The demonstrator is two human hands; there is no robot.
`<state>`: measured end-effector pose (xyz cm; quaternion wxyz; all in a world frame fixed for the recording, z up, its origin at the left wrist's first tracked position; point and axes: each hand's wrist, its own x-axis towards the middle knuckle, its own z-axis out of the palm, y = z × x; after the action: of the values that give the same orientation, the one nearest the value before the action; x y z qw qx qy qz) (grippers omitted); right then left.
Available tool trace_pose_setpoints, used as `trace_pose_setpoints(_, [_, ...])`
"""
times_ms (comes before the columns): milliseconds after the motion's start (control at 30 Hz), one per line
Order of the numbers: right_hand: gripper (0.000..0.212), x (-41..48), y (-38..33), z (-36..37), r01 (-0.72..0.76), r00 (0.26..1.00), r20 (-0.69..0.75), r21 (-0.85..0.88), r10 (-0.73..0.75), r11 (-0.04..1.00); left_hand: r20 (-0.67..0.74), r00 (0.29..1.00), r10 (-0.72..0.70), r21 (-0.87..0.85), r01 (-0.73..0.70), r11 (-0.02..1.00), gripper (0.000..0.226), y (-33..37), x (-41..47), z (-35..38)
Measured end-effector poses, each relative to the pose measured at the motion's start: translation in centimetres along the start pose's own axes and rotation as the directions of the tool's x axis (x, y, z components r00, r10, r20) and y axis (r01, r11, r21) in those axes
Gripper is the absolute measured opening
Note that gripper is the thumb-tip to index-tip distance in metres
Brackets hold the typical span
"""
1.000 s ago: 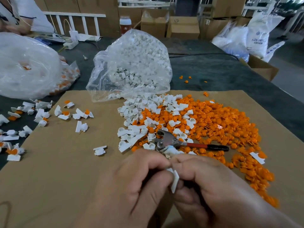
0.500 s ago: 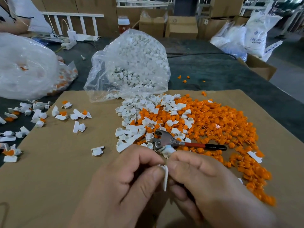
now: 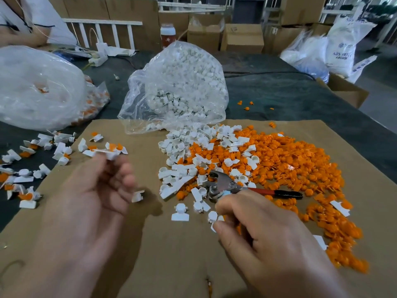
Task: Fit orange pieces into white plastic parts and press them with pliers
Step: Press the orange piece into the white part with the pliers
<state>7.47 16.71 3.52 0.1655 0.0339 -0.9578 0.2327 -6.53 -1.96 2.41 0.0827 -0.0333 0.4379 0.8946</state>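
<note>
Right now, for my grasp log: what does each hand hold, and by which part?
Right hand pinches a white part by its right side, between thumb and forefinger. Left hand blurred: cannot tell.

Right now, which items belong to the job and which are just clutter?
Job: loose orange plastic pieces, white plastic parts, red-handled metal pliers, clear plastic bag of white parts.
Clutter: reddish-brown bottle, brown cardboard boxes, white power strip.

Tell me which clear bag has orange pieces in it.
The left bag: orange shows through its lower right side. The centre bag looks all white inside.
</note>
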Motion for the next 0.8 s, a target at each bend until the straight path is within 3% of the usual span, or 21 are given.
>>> trace_pose_setpoints(67, [0.02, 0.2, 0.1, 0.2, 0.017, 0.999, 0.041, -0.065, -0.015, 0.998, -0.053, 0.998, -0.028, -0.151, 0.02, 0.988, 0.036, 0.4, 0.9, -0.9])
trace_pose_setpoints(133, [0.028, 0.3, 0.2, 0.3, 0.03, 0.994, 0.106, -0.111, -0.018, 0.993, -0.11, 0.991, -0.073, -0.173, 0.053, 0.984, 0.045, 0.3, 1.1, -1.4])
trace_pose_setpoints(200, [0.036, 0.2, 0.6, 0.7, 0.024, 0.99, 0.143, -0.12, -0.007, 0.993, -0.139, 0.989, -0.058, 0.002, 0.059, 0.998, 0.036, -0.1, 0.8, -1.1])
trace_pose_setpoints(233, [0.038, 0.1, 0.8, 0.9, 0.006, 0.984, 0.177, -0.138, 0.019, 0.99, -0.142, 0.99, 0.017, 0.241, 0.018, 0.97, 0.031, -0.4, 0.6, -1.0])
trace_pose_setpoints(267, [0.039, 0.1, 0.9, 1.0, -0.005, 0.976, 0.212, -0.163, 0.04, 0.987, -0.09, 0.986, 0.139, 0.571, -0.063, 0.819, 0.03, -0.7, 0.3, -1.2])
trace_pose_setpoints(300, [0.038, 0.1, 0.9, 1.0, -0.008, 0.972, 0.229, -0.181, 0.05, 0.983, 0.026, 0.973, 0.228, 0.859, -0.139, 0.492, 0.033, -0.9, 0.0, -1.4])
trace_pose_setpoints(333, [0.037, 0.2, 1.0, 1.0, -0.005, 0.97, 0.236, -0.196, 0.052, 0.981, 0.164, 0.958, 0.237, 0.974, -0.196, 0.118, 0.04, -1.1, -0.3, -1.6])
trace_pose_setpoints(367, [0.036, 0.2, 1.0, 1.0, -0.006, 0.969, 0.241, -0.208, 0.057, 0.978, 0.258, 0.943, 0.212, 0.963, -0.233, -0.138, 0.046, -1.3, -0.6, -1.8])
trace_pose_setpoints(400, [0.035, 0.2, 0.9, 0.9, -0.01, 0.967, 0.247, -0.219, 0.066, 0.976, 0.308, 0.934, 0.18, 0.935, -0.261, -0.242, 0.045, -1.5, -0.7, -1.8])
trace_pose_setpoints(533, [0.027, 0.3, 0.7, 0.8, -0.012, 0.959, 0.27, -0.269, 0.087, 0.963, 0.431, 0.895, 0.116, 0.883, -0.391, -0.26, 0.013, -1.9, -1.1, -1.5])
trace_pose_setpoints(733, [0.023, 0.4, 1.1, 0.8, 0.004, 0.937, 0.332, -0.315, 0.107, 0.949, 0.476, 0.878, 0.05, 0.868, -0.461, -0.185, 0.002, -2.1, -2.3, -0.3])
trace_pose_setpoints(800, [0.021, 0.4, 1.1, 0.7, 0.001, 0.932, 0.345, -0.305, 0.11, 0.952, 0.441, 0.897, 0.021, 0.891, -0.434, -0.135, 0.009, -2.1, -2.7, 0.1])
